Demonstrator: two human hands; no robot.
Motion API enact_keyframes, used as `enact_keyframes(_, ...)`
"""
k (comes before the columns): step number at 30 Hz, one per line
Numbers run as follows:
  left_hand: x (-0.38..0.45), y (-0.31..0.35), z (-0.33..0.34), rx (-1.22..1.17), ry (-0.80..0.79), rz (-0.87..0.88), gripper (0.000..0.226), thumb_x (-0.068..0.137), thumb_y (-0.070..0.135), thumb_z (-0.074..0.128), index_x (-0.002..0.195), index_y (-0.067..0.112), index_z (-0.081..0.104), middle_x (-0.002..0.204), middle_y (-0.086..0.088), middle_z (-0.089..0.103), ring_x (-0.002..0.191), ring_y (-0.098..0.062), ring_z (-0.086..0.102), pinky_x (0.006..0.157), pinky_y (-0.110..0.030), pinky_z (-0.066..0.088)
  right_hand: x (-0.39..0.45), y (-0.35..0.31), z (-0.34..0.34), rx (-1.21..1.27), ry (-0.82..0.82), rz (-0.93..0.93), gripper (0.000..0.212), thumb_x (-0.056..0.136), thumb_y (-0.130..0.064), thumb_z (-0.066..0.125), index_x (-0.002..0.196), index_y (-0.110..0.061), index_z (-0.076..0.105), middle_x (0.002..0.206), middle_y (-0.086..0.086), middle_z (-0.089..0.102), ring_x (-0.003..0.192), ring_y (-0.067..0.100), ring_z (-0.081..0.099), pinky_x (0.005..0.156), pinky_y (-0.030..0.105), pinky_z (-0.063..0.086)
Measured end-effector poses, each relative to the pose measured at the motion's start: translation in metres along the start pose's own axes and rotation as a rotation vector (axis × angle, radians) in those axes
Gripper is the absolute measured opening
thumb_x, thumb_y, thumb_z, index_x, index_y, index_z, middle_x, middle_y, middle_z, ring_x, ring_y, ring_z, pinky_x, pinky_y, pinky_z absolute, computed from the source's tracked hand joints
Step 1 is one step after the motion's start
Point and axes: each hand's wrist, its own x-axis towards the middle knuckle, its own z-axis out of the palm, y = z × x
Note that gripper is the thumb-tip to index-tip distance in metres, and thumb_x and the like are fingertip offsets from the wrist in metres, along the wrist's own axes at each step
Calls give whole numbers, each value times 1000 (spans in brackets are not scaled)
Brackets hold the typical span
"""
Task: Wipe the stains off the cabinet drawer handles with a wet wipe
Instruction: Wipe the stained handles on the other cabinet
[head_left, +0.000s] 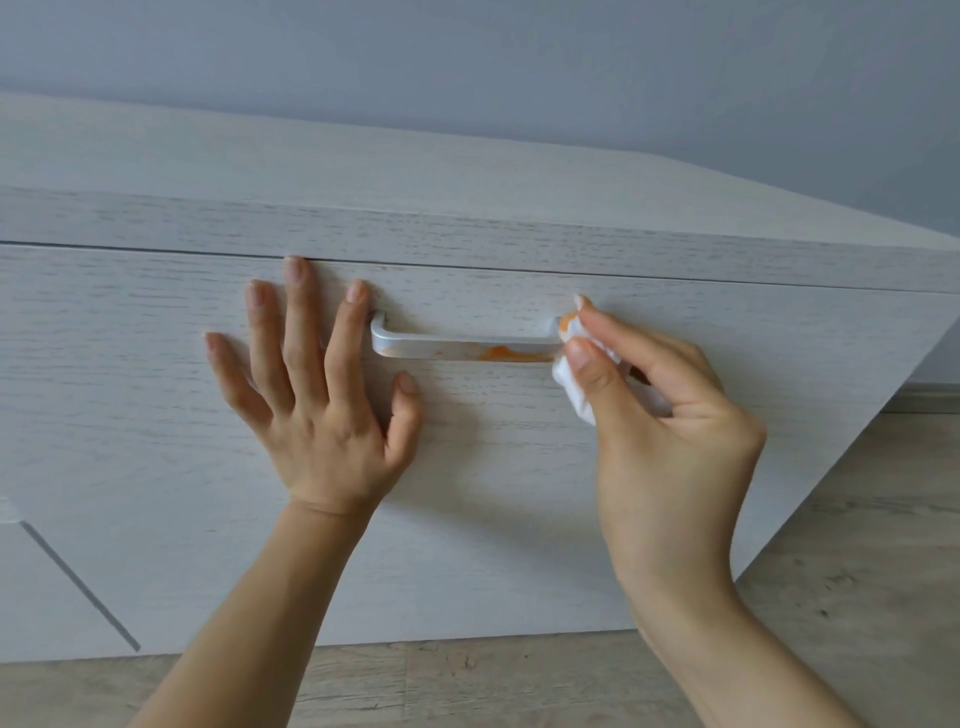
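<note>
A silver bar handle (441, 345) sits on the white wood-grain drawer front (156, 415). An orange stain (511, 355) smears the right half of the bar. My right hand (660, 415) pinches a crumpled white wet wipe (574, 384) against the handle's right end; the wipe shows an orange mark at its top. My left hand (317, 395) lies flat with spread fingers on the drawer front, just left of the handle, index fingertip beside its left post.
The cabinet top (363, 171) runs above the drawer, with a pale wall (467, 62) behind. A seam to another drawer front (78, 582) shows at lower left. Light wood-look floor (831, 571) lies below and to the right.
</note>
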Motion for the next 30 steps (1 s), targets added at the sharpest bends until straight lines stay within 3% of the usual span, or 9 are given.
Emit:
enact_keyframes(5,1,0,0,-6,-8,-11,55,92,40,32,141,15,36,146,-13,32,137,-36,23,112,-54,11,-1,6,0,-257,-38,-295,19,84,-5,69,103,-6,69,101,5,67,97,8,65,87,25,52)
enact_keyframes(11,0,-1,1,-12,-5,-5,56,92,41,31,141,16,36,148,-7,27,137,-36,23,113,-53,10,2,6,-1,-230,-22,-182,26,81,-17,72,104,-26,66,101,-10,69,95,3,65,85,19,48)
enact_keyframes(15,0,-2,1,-12,-13,-10,56,92,41,32,142,16,35,148,-11,30,138,-35,22,113,-53,9,1,5,-4,-245,-88,-150,24,82,-15,71,102,-27,67,99,-12,70,93,0,66,84,15,50)
enact_keyframes(19,-1,-2,1,-7,-19,-17,56,92,41,32,143,18,33,148,-14,30,139,-35,21,113,-53,9,-4,10,-5,-341,-84,-261,21,84,-13,69,104,-17,69,100,-4,70,90,5,67,82,30,55)
enact_keyframes(24,-1,-2,3,-15,-24,-15,56,92,42,32,143,19,32,148,-14,29,139,-34,20,113,-54,9,-1,19,-8,-364,-85,-353,22,84,-8,70,105,-14,68,100,3,70,93,15,68,82,35,55)
enact_keyframes(30,0,-2,3,-12,-17,-13,56,92,43,31,143,21,30,149,-12,27,140,-32,18,114,-51,7,-1,11,0,-210,-66,-434,26,84,-5,68,109,-6,62,102,0,67,95,3,66,83,17,50)
